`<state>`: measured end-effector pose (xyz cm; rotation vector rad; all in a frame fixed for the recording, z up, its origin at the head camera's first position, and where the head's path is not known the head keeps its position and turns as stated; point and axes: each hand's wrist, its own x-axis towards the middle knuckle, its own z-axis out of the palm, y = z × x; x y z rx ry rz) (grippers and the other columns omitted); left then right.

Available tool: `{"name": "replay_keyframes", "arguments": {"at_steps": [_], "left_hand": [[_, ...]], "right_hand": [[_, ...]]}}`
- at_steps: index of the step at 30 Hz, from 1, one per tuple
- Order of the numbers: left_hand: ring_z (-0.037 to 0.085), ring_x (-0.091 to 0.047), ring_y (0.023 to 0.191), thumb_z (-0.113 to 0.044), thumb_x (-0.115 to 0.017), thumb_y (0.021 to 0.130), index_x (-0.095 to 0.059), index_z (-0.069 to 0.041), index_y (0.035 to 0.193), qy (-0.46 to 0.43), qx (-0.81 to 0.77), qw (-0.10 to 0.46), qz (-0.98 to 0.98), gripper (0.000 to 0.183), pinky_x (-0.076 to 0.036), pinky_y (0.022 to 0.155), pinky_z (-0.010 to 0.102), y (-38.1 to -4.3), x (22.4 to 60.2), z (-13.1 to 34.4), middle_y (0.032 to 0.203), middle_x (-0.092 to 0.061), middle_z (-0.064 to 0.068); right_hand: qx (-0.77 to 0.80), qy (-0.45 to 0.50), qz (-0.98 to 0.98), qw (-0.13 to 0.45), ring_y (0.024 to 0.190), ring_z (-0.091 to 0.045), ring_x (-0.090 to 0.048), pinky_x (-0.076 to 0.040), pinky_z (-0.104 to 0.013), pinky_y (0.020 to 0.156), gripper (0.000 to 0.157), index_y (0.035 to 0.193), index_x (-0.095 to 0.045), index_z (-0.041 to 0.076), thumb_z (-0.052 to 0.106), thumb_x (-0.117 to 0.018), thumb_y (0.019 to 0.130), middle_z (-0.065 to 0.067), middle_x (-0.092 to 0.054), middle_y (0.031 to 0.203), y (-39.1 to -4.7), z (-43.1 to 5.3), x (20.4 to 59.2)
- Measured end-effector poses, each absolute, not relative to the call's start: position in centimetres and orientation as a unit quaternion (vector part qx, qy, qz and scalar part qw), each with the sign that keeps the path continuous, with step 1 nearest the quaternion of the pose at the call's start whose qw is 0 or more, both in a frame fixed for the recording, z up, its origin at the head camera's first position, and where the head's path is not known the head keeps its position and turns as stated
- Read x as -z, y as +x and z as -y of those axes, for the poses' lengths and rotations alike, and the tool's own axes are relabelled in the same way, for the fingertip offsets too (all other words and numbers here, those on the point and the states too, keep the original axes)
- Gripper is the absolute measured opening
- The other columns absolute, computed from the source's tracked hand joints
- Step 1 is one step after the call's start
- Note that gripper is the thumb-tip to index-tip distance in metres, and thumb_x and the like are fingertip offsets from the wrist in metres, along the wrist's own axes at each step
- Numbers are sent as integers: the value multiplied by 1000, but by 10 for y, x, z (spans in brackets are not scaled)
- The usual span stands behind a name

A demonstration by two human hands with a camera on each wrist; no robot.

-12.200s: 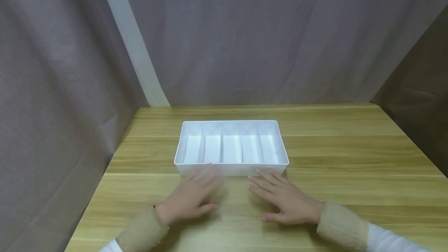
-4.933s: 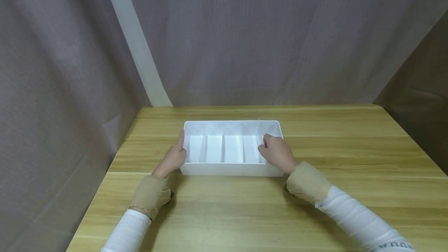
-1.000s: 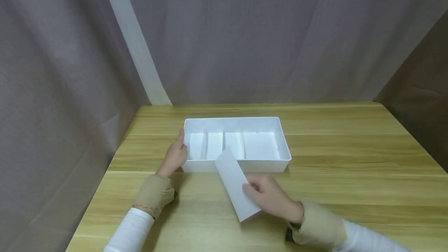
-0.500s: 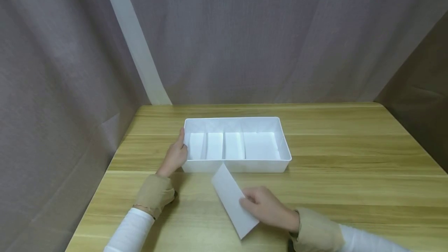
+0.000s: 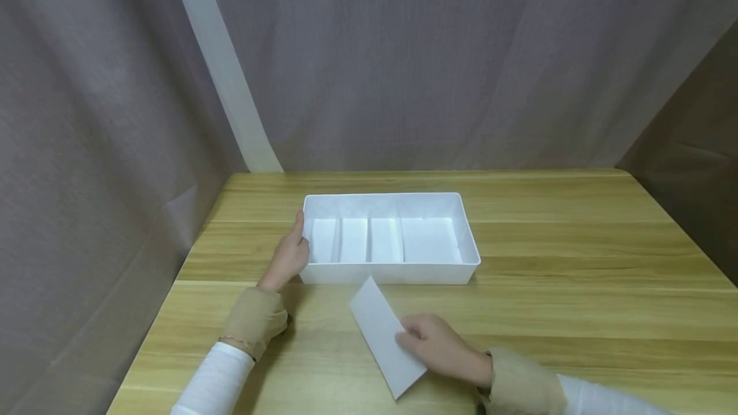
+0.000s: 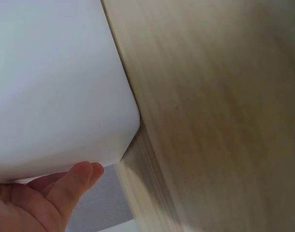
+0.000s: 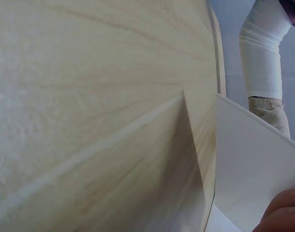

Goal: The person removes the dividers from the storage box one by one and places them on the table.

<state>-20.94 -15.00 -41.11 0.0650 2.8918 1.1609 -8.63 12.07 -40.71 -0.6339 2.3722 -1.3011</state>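
Note:
A white plastic storage box (image 5: 386,273) stands lengthwise on the table. Three upright dividers split it into three narrow compartments and one wide one at the right. At the box's left end my left hand (image 5: 286,258) holds the end wall, thumb at the rim; the left wrist view shows its fingertips (image 6: 82,176) against the wall. In front of the box, my right hand (image 5: 441,346) pinches a flat white divider panel (image 5: 383,338) by its right long edge, thumb on the near face. The panel is tilted, its top corner just before the box front. Right fingers (image 7: 285,210) show partly.
The wooden table (image 5: 576,261) extends around the box on all sides. Grey curtains (image 5: 403,63) hang behind and to the left, with a pale vertical strip (image 5: 221,63) on them. A darker cloth (image 5: 692,152) lies along the right side.
Since the earliest frames, my left hand took hold of the box end and my right hand lifted out the rightmost divider, merging two compartments. Lately the panel moved slightly down, away from the box.

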Motion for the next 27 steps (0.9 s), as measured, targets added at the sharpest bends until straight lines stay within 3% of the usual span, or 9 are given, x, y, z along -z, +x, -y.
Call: {"name": "replay_keyframes", "arguments": {"at_steps": [11,16,19,23,27], "left_hand": [[25,-46,64,-10,-24,90,-2,-11,143,10,-371,19,-929,57,-43,68,35,-209,410,149,142,-25,17],[31,-51,95,-11,-24,90,-2,-10,143,9,-376,21,-926,57,-41,86,41,-208,410,149,142,-24,18],[30,-46,108,-11,-25,90,-2,-10,143,10,-377,20,-926,57,-38,92,43,-209,411,149,142,-24,18],[31,-47,107,-10,-25,90,-2,-10,143,12,-379,18,-925,58,-38,92,43,-210,411,150,142,-25,19],[31,-48,99,-10,-26,90,-2,-11,143,9,-379,20,-925,58,-40,87,42,-211,412,150,142,-25,18]], "right_hand": [[463,-186,-846,189,56,-5,-49,-43,-22,51,22,71,-55,4,18,-50,86,-1,-55,65,-89,-121,421],[463,-176,-846,200,56,-6,-48,-42,-21,51,22,71,-56,3,19,-51,86,1,-53,63,-91,-122,428],[473,-169,-835,226,45,-4,-43,-37,-20,41,21,72,-57,3,18,-50,87,3,-50,55,-91,-123,431],[475,-164,-826,255,32,-4,-33,-28,-19,32,24,69,-53,4,19,-50,87,4,-43,44,-91,-125,434],[470,-163,-823,275,30,-4,-33,-27,-18,33,26,67,-51,5,22,-51,87,4,-43,42,-91,-127,435]]}}
